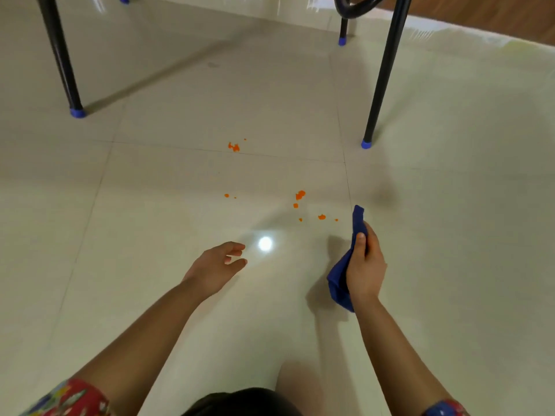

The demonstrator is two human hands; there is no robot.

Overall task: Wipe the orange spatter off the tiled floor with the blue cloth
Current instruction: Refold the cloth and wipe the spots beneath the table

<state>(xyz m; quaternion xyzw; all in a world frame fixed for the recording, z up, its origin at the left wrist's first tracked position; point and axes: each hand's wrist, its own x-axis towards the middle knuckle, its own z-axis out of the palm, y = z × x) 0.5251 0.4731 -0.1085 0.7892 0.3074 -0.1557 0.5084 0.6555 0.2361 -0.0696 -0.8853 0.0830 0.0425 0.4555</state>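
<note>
right hand [367, 265] grips the bunched cloth [341, 283] above the floor [150, 205], just beside the spatter [300, 195]; left hand [216, 267] hovers empty, fingers loosely curled.

Orange spatter [300, 194] on tiled floor [168, 181]

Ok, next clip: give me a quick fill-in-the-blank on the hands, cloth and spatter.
1. The cloth is gripped by the ____ hand.
2. The left hand holds ____.
3. The spatter on the floor is coloured ____.
4. The chair legs end in ____ caps.
Missing words: right; nothing; orange; blue.
</note>
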